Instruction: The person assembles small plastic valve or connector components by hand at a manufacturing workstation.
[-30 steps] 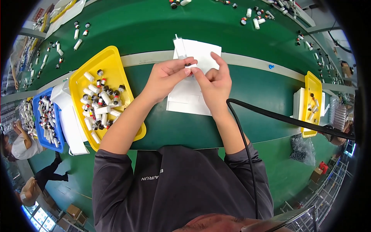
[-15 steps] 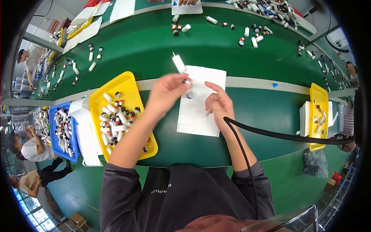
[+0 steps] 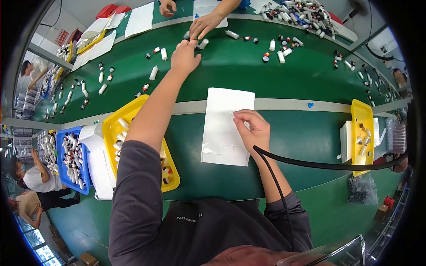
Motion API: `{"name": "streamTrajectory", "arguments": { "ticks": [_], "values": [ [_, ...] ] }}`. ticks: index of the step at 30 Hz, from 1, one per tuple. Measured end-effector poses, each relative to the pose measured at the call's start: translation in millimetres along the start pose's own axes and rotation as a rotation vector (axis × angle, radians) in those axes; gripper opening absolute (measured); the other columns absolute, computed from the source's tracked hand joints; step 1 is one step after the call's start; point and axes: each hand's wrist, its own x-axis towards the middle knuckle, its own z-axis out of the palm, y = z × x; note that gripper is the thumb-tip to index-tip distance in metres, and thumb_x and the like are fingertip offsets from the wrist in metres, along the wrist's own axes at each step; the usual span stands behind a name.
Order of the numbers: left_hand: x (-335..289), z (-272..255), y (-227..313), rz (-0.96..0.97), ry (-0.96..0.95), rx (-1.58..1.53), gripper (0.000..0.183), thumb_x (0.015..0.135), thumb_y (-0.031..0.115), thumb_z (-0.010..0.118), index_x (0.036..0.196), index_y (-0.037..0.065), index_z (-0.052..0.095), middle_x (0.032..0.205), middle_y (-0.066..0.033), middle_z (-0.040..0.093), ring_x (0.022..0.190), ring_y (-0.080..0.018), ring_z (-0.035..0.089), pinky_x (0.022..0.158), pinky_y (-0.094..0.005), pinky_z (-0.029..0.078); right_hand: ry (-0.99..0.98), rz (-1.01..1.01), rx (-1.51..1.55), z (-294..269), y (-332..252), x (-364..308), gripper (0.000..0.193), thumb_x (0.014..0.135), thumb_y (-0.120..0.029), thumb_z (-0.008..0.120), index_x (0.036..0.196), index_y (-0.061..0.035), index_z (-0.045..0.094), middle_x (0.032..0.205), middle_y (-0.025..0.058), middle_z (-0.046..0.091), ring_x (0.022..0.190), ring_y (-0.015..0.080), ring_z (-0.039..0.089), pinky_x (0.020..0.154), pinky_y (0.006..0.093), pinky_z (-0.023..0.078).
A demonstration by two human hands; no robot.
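Observation:
My left hand [image 3: 185,57] stretches far over the green belt [image 3: 230,66], its thumb apart from bent fingers. Nothing shows in its grip. Its fingertips are close to a white cylinder [image 3: 204,43] and to a co-worker's hand [image 3: 205,25] that reaches in from the far side. My right hand [image 3: 254,128] hovers above the right part of a white paper sheet [image 3: 217,119], thumb and forefinger pinched. A tiny pale bit shows at the pinch, too small to name. Left of my left forearm, a white cylinder with a thin tip [image 3: 153,73] lies on the belt.
A yellow tray [image 3: 174,181] of white cylinders and black-and-red pieces stands left, partly under my left arm. Beyond it is a blue tray [image 3: 84,186]. Another yellow tray [image 3: 361,115] stands right. A black cable [image 3: 310,161] crosses my right wrist. A parts heap [image 3: 301,15] lies far right.
My left hand has gone from above the paper to the belt's far side and no longer shows the white cylinder. The right forefinger has drawn in to the thumb. The co-worker's hand has reached in.

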Motion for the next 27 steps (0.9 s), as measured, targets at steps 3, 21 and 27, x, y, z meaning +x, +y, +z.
{"name": "streamTrajectory", "arguments": {
  "ticks": [3,21,27],
  "values": [
    [11.2,14.6,20.0,-0.027,0.113,0.036,0.055,0.083,0.03,0.077,0.134,0.018,0.06,0.116,-0.0098,0.058,0.116,-0.0299,0.057,0.094,-0.0427,0.051,0.033,0.012,0.037,-8.3,-2.7,2.9,0.018,0.087,0.007,0.071,0.103,0.0006,0.065,0.107,0.0096,0.068,0.094,0.0146,0.064,0.084,0.0261,0.051],
    [-108.0,-72.8,130.8,-0.545,-0.403,-1.894,0.03,0.108,0.031,0.049,0.128,0.008,0.052,0.128,-0.0163,0.063,0.122,-0.029,0.062,0.103,-0.0411,0.049,0.253,-0.201,-0.262,-27.5,-19.2,8.6,0.034,0.078,-0.011,0.084,0.108,-0.0069,0.068,0.124,0.0143,0.055,0.108,0.0279,0.058,0.088,0.0349,0.05],
    [-174.2,-91.4,162.2,-0.667,-0.464,-2.093,0.031,0.109,0.031,0.046,0.129,0.008,0.05,0.145,-0.0164,0.052,0.136,-0.0244,0.048,0.107,-0.0386,0.043,0.111,-0.224,-0.376,-17.7,-3.3,-0.4,0.028,0.074,-0.012,0.085,0.097,-0.009,0.071,0.115,0.0082,0.062,0.108,0.0293,0.056,0.089,0.0404,0.046]
  ]
}}
